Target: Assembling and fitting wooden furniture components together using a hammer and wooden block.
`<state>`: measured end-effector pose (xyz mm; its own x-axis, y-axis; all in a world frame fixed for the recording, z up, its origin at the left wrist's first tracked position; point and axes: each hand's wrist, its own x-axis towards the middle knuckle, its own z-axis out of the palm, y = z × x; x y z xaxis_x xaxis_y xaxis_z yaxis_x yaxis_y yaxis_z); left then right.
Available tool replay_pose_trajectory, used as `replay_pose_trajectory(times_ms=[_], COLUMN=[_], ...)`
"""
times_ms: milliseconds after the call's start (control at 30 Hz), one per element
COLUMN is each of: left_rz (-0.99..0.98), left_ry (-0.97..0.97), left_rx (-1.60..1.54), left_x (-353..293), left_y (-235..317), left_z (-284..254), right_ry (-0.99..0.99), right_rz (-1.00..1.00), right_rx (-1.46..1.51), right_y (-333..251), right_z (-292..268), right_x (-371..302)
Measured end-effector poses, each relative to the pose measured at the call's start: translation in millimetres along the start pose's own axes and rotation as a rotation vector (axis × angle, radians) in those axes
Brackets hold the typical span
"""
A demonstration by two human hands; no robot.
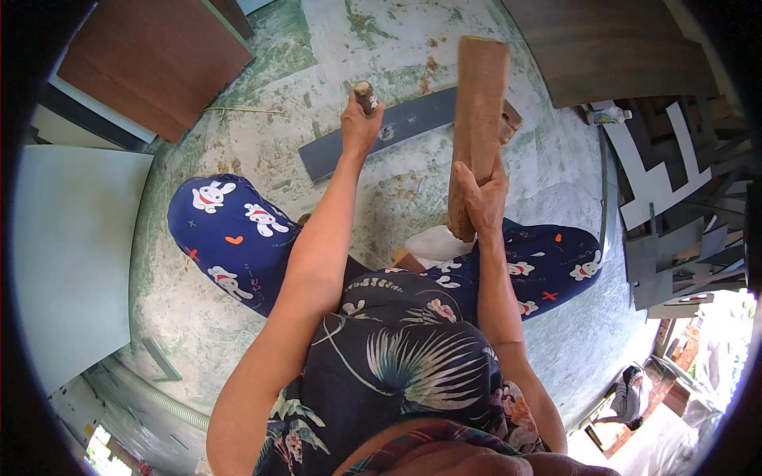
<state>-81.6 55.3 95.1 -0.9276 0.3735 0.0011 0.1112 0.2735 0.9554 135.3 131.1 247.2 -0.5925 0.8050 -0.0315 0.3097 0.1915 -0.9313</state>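
My left hand (363, 127) is closed around a short, round piece of wood (364, 91), whose pale end sticks up above my fingers. Over on the right, my right hand (486, 194) grips the lower part of a long brown wooden block (481, 95), its thumb lying across the face. A smaller, curved wooden part (510, 123) shows beside the block's right edge; whether it is joined to the block I cannot tell. Beneath both hands a narrow dark grey board (333, 155) lies slantwise on the floor, its right end hidden behind the block.
Brown panels (155, 59) and a pale panel (83, 254) stand at the left. To the right are a dark brown sheet (603, 47), a plastic bottle (608, 116) and a pile of board offcuts (690, 230). A ribbed hose (159, 397) runs along the lower left.
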Motion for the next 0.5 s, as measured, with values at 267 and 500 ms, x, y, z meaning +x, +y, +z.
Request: replay_pose_trajectory(times_ms=[267, 500], left_rz=[0.03, 0.429], left_ry=[-0.102, -0.02], left_rx=[0.031, 0.198], left_x=[-0.6, 1.5], left_y=[10.0, -2.7], left_z=[-7.6, -0.7], right_ry=[-0.25, -0.591], right_rz=[-0.254, -0.258], right_rx=[-0.167, -0.852], right_y=[-61.9, -50.1], right_z=[16.6, 40.2], right_x=[22.6, 56.4])
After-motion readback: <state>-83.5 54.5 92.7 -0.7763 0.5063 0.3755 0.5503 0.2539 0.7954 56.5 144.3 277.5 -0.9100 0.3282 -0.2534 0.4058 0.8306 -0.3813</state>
